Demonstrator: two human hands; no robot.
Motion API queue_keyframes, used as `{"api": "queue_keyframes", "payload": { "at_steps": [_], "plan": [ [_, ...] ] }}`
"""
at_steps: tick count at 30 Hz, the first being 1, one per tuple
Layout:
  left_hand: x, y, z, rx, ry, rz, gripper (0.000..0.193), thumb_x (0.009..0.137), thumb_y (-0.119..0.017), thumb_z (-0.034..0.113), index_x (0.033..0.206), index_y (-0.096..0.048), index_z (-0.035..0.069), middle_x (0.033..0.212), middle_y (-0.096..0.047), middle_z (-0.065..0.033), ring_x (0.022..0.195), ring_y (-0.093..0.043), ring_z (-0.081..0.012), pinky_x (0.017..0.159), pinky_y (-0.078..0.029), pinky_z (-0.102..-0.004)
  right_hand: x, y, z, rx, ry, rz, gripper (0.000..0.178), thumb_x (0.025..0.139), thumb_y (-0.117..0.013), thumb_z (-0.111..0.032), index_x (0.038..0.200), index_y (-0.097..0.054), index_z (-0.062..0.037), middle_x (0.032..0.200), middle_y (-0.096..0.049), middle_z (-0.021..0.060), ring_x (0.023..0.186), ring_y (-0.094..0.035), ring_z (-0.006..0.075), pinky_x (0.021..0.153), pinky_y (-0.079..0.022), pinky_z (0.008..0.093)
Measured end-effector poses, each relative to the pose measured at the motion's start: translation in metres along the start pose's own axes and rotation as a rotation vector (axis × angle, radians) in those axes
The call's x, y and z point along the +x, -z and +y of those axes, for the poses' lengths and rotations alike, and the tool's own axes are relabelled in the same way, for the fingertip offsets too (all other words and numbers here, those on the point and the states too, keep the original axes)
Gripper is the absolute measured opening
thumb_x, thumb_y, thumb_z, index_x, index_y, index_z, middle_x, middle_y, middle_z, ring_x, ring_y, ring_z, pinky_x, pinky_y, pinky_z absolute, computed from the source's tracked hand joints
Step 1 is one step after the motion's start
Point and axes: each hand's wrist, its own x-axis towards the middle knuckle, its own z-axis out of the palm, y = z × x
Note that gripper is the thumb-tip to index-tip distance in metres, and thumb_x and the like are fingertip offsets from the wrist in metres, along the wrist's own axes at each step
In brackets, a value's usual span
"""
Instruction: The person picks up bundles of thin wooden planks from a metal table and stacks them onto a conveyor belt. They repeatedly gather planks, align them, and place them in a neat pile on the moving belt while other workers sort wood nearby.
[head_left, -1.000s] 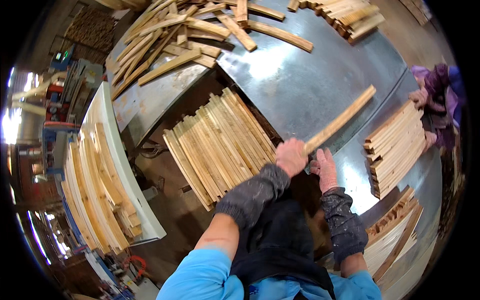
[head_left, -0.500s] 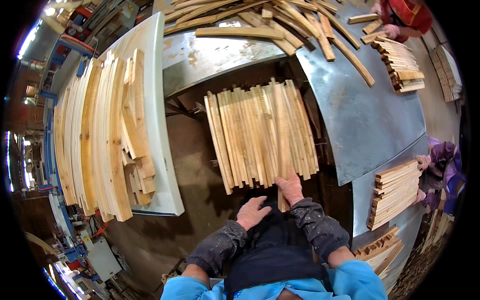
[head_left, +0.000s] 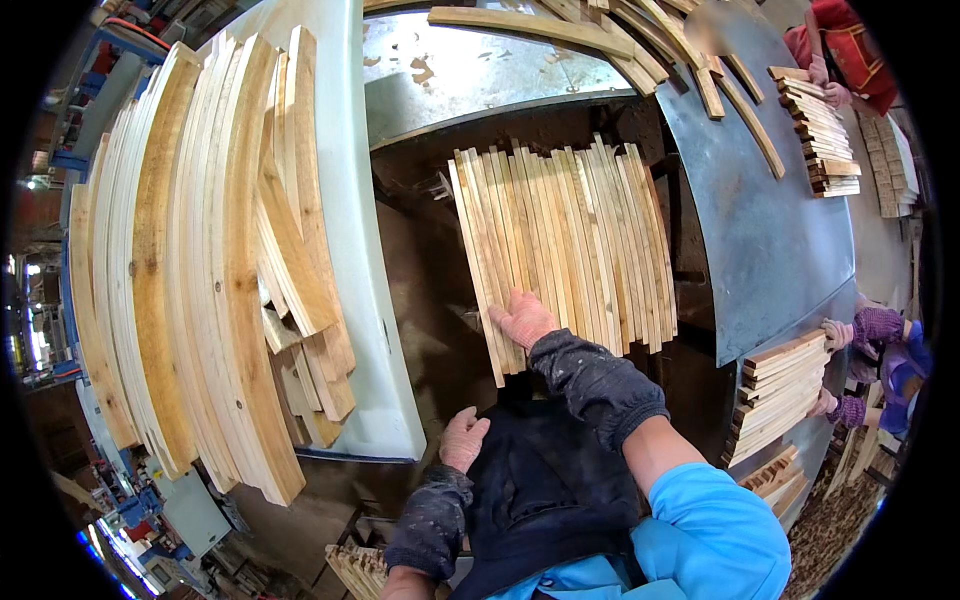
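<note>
The right hand (head_left: 522, 320) lies flat, fingers spread, on the near end of a row of slats (head_left: 565, 240) at the centre of the frame; its grip is open and closes on nothing. The slats lie side by side, running away from the person, on a dark counter (head_left: 420, 260). The left hand (head_left: 463, 438) hangs lower centre, close to the dark apron (head_left: 540, 490), fingers loosely curled and holding nothing. Long boards (head_left: 200, 270) fill a pale tray (head_left: 352, 250) at the left. A metal sheet (head_left: 770, 230) curves along the right, with a slat stack (head_left: 782, 392) at lower right, where another person's gloved hands (head_left: 850, 335) touch it.
</note>
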Motion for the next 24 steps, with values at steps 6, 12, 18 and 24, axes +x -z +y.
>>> {"api": "queue_keyframes", "payload": {
  "at_steps": [6,12,18,24],
  "plan": [
    [-0.001,-0.013,0.013,0.087,-0.013,-0.153,0.061,0.096,-0.077,0.031,0.144,-0.063,-0.003,0.129,-0.075,-0.0189,0.119,-0.070,-0.0284,0.105,-0.052,-0.0359,0.017,-0.024,0.033,0.032,0.048,0.128,0.062,0.101,-0.059,-0.054,0.136,-0.059,-0.0025,0.135,-0.065,0.0273,0.128,-0.062,0.0447,0.111,-0.048,0.0528],
    [0.001,-0.040,0.038,0.094,-0.150,-0.243,0.056,0.094,-0.075,0.026,0.140,-0.066,-0.006,0.126,-0.076,-0.0195,0.115,-0.072,-0.0261,0.102,-0.055,-0.0370,-0.035,-0.016,0.062,0.176,0.021,0.152,0.055,0.092,-0.068,-0.042,0.130,-0.064,-0.0020,0.127,-0.071,0.0274,0.122,-0.067,0.0451,0.102,-0.055,0.0511],
    [0.005,-0.056,0.067,0.382,-0.315,-0.395,0.058,0.094,-0.077,0.026,0.140,-0.065,-0.007,0.133,-0.073,-0.0231,0.120,-0.071,-0.0309,0.107,-0.054,-0.0393,-0.150,-0.026,0.167,0.313,-0.098,0.120,0.058,0.096,-0.060,-0.040,0.140,-0.063,-0.0021,0.126,-0.071,0.0304,0.120,-0.068,0.0465,0.104,-0.054,0.0509],
    [-0.005,-0.099,0.121,0.517,-0.407,-0.477,0.057,0.096,-0.077,0.025,0.141,-0.065,-0.007,0.134,-0.073,-0.0232,0.122,-0.070,-0.0312,0.107,-0.053,-0.0386,-0.264,0.010,0.266,0.511,-0.276,0.237,0.065,0.099,-0.060,-0.044,0.146,-0.060,0.0001,0.141,-0.066,0.0283,0.133,-0.062,0.0441,0.114,-0.049,0.0479]
  ]
}}
